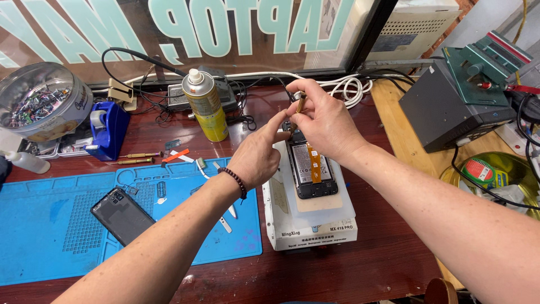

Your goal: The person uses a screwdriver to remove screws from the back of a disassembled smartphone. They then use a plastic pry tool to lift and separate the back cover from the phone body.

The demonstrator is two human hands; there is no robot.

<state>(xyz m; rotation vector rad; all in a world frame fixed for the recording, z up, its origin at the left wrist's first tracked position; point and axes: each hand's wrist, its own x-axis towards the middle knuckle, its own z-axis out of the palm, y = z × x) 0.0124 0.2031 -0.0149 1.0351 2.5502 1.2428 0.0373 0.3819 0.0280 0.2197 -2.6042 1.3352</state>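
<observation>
Brass-coloured screwdriver (300, 104) stood pinched upright in the right hand (323, 124), its tip over the opened phone (310, 169) on the white heating plate (315, 225). At nine o'clock, the left hand (260, 155) pressed a stretched forefinger against the phone's top, gripping nothing.

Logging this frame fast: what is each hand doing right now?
Left hand: holds nothing, index fingertip pressing the opened phone.
Right hand: closed on a small screwdriver.
</observation>
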